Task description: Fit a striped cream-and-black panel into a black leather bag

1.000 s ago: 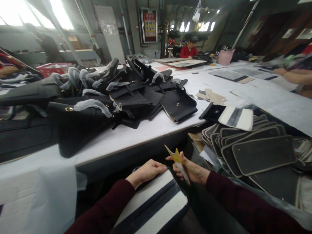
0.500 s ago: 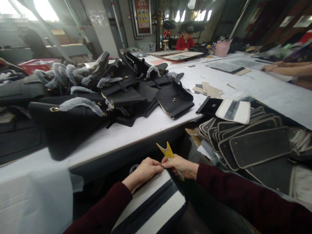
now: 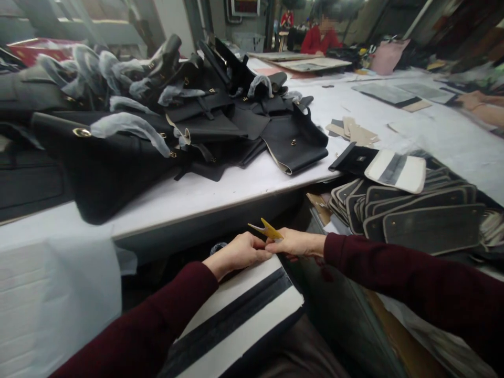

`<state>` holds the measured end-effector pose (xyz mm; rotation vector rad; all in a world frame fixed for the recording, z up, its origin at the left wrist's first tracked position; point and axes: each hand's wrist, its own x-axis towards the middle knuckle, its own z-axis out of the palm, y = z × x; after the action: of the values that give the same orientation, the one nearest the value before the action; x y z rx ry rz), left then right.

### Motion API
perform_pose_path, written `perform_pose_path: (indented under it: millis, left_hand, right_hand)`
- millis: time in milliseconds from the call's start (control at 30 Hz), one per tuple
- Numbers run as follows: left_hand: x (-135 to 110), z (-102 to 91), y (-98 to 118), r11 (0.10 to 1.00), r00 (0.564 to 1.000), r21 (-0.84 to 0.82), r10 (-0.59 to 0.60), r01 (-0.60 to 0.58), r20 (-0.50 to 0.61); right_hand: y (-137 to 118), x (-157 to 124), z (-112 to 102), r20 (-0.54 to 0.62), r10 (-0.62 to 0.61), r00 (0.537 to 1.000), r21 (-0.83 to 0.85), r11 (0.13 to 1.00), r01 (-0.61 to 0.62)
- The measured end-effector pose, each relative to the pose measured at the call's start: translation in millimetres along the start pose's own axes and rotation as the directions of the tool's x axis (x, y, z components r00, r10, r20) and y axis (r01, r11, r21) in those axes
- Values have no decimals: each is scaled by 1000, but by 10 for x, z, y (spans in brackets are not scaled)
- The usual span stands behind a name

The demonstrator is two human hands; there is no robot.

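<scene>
White worktop (image 3: 236, 194) carries heaped black bags (image 3: 165, 131) beyond the striped panel (image 3: 244, 315) on the lap, at whose far edge left hand (image 3: 238, 252) pinches closed beside right hand (image 3: 293, 242), fingers clamped on yellow tool (image 3: 268, 230); trimming looks barely begun.

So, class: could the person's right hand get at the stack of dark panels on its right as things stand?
Probably yes: the right hand holds a yellow tool, but nothing stands between it and the dark panels.
</scene>
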<state>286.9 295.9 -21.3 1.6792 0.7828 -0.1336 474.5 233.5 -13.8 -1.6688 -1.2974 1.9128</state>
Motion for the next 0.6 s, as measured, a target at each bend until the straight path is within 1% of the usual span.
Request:
perform_pose_path:
  millis: [100,133,167,200,233,267,300,333,367,400,433,467,500,533,600]
  left_hand:
    - [-77,-147,-11,996,996,-87,30,-22,88]
    - [-145,-224,-38,995,996,-99,36,-27,81]
    - [-241,-313,-86,994,999,-102,34,-30,37]
    - [-368,-409,-161,994,999,-107,26,-30,-41]
    - [-527,-505,-264,990,990,-142,3,-23,-144]
    - [-719,-589,-393,978,966,-207,-40,-15,-257]
    - [-940,-649,-546,956,928,-292,-100,-11,-360]
    - [-1180,-673,-716,922,884,-386,-170,-13,-436]
    - [-1426,-651,-895,879,840,-476,-248,-15,-483]
    - [-1661,-580,-1073,833,796,-554,-328,-11,-509]
    - [-1869,-463,-1242,786,758,-618,-401,-4,-514]
    - [-2033,-309,-1394,734,732,-679,-463,1,-500]
    - [-2146,-132,-1525,669,721,-743,-512,-6,-466]
    - [-2204,52,-1632,596,728,-803,-541,-20,-421]
    - [-2167,377,-1771,449,760,-890,-552,-75,-343]
  right_hand:
    - [-115,82,-77,35,-13,999,-181,983,19]
    - [-151,108,-91,42,-28,999,-237,971,37]
    - [-184,125,-95,47,-46,998,-293,954,58]
    - [-212,129,-88,46,-65,997,-349,934,77]
    - [-234,118,-70,40,-82,996,-404,910,91]
    - [-247,92,-45,32,-98,995,-457,884,102]
    - [-254,59,-18,24,-113,993,-506,856,109]
    - [-254,24,4,17,-130,991,-550,827,118]
    - [-254,-4,21,15,-155,988,-585,800,134]
    - [-257,-18,34,16,-185,983,-615,773,156]
    - [-271,-14,51,8,-230,973,-644,743,181]
    - [-298,5,80,-6,-273,962,-686,701,195]
    - [-340,39,133,-22,-315,949,-740,643,196]
    - [-394,81,213,-31,-351,936,-804,565,185]
    - [-522,179,453,-7,-401,916,-916,369,155]
